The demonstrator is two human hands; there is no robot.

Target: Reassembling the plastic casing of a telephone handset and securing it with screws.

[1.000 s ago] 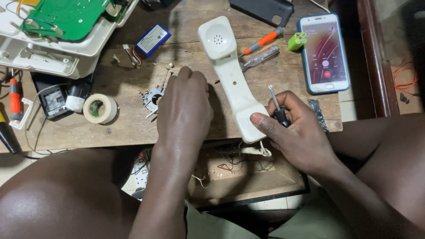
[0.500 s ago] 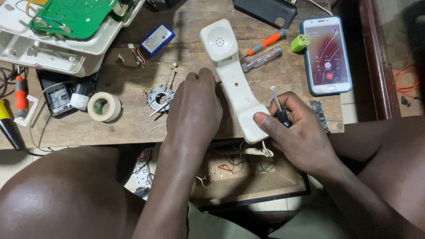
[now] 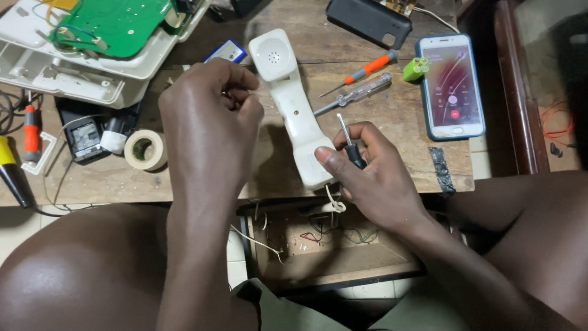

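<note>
The fingers (image 3: 334, 160) of the right hand (image 3: 373, 178) are closed around the lower end of a cream telephone handset (image 3: 293, 104), and a small black-handled screwdriver (image 3: 349, 142) is pinched between the same fingers, blade pointing up. The left hand (image 3: 211, 119) is raised at centre frame with its fingertips (image 3: 242, 92) drawn together just beside the handset's earpiece; whether something small is held between them cannot be told.

The handset lies diagonally from upper centre to centre of the frame, its lower end at the near edge of the wooden table (image 3: 392, 116). It is judged to be light, rigid moulded plastic, smooth and somewhat slippery. A thin white wire (image 3: 334, 205) hangs from its lower end, so pulling there is judged risky. The narrow middle shank is judged the firmest place to grip.

Room is limited. At upper left an opened telephone base (image 3: 73, 73) with a green circuit board (image 3: 116, 21) is noted; at left, a roll of tape (image 3: 146, 149). Two further screwdrivers (image 3: 361, 76) lie right of the handset, and a lit smartphone (image 3: 451, 86) at upper right. Bare table is found only between the handset and the smartphone. Below the near edge an open drawer (image 3: 324, 245) with loose wires is seen.
</note>
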